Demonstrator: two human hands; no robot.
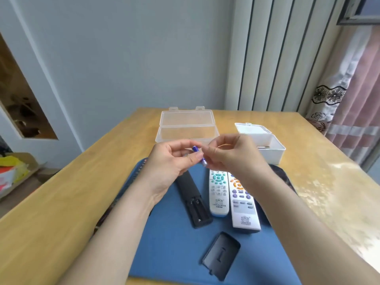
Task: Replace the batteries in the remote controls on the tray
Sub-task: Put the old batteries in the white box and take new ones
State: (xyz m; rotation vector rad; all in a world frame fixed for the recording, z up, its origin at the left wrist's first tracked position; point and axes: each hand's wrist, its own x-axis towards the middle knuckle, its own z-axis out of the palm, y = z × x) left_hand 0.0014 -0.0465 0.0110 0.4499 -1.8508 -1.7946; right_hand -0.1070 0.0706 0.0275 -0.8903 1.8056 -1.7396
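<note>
Two hands meet above the far end of the blue tray (pixel 174 254) in the head view, and between them I see the blue battery (pixel 194 149), held up in the air and tilted, its silver end lower and toward the right. The left hand (pixel 172 161) grips it with thumb laid across the middle and fingers curled behind; the right hand (pixel 232 155) pinches the silver end with thumb and forefinger, its other fingers bent above. Below them on the tray I count three remotes side by side. The black remote (pixel 186 188) lies face down on the left, its battery compartment (pixel 197 210) uncovered at the near end. The teal-buttoned white remote (pixel 219 192) lies face up just beside it, and the orange-buttoned white remote (pixel 242 204) touches that one on the right and reaches nearer to me. The black battery cover (pixel 222 255) rests apart from them on the near part of the tray, inner side up. On the wooden worktop (pixel 61 202) beyond the tray, a clear plastic box (pixel 186 128) stands with its lid thrown back, and a white box (pixel 271 153) stands open to its right, with something metallic inside that I cannot make out.
</note>
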